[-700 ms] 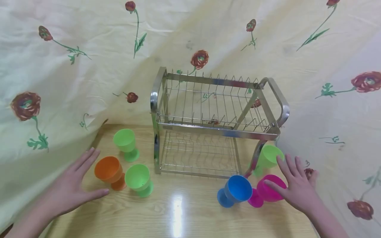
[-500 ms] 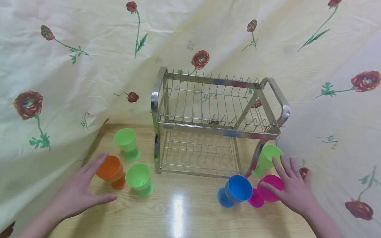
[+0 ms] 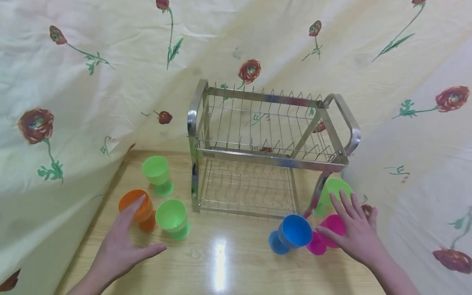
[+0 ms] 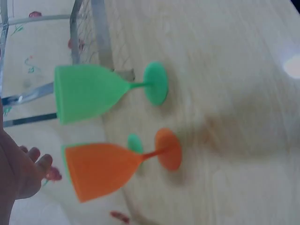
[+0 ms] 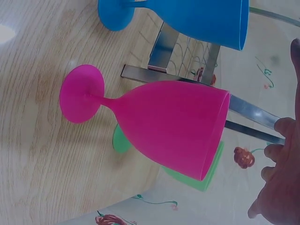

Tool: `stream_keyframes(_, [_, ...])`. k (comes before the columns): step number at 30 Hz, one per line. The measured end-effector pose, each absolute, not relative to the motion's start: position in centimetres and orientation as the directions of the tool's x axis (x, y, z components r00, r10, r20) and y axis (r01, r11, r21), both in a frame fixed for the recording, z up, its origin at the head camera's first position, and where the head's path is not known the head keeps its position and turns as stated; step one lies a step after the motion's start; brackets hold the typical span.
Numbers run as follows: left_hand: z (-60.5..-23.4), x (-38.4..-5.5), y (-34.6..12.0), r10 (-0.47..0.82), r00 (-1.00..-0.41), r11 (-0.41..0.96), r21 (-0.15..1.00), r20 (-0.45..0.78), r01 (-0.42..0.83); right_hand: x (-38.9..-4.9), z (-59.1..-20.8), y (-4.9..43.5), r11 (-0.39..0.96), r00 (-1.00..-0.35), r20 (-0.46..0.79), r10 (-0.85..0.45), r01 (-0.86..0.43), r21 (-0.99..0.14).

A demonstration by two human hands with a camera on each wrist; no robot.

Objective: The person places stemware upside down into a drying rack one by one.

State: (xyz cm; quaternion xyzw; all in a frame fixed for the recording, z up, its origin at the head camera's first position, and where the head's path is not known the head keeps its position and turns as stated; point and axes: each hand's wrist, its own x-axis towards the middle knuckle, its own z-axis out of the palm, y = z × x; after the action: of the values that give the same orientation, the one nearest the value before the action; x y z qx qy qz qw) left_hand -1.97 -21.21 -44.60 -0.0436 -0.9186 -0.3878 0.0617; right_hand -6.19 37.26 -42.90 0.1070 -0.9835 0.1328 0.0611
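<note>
My left hand hovers at the near side of the orange goblet, fingers spread and one fingertip in front of its bowl; the left wrist view shows the hand apart from the goblet. Two green goblets stand by it, one behind and one to the right. On the other side my right hand, fingers spread, is over the pink goblet and partly hides it. A blue goblet stands left of the pink one, and a third green goblet is behind, partly covered by my fingers.
A two-tier metal dish rack stands at the middle back of the wooden table, between the two groups of goblets. Flower-printed cloth hangs behind and along both sides.
My left hand has moved right and comes over the orange goblet. My right hand has shifted slightly left over the pink goblet. The goblets have stayed in place.
</note>
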Motion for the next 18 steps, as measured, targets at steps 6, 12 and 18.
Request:
stream_keyframes(6, [-47.1, -1.1, -19.1, -0.059, -0.99, 0.607, 0.792, 0.126, 0.065, -6.5, -42.7, 36.9, 0.936, -0.97, 0.142, -0.198, -0.23, -0.265])
stream_keyframes(12, [-49.5, -0.6, -16.9, -0.199, -0.975, 0.508, 0.861, 0.097, -0.018, -7.0, -42.8, 36.4, 0.937, -0.963, 0.158, -0.218, -0.252, -0.242])
stream_keyframes(18, [-50.7, -1.2, -15.2, -0.306, -0.951, 0.417, 0.904, 0.041, -0.095, -7.5, -42.9, 35.5, 0.927, -0.952, 0.172, -0.252, -0.289, -0.238])
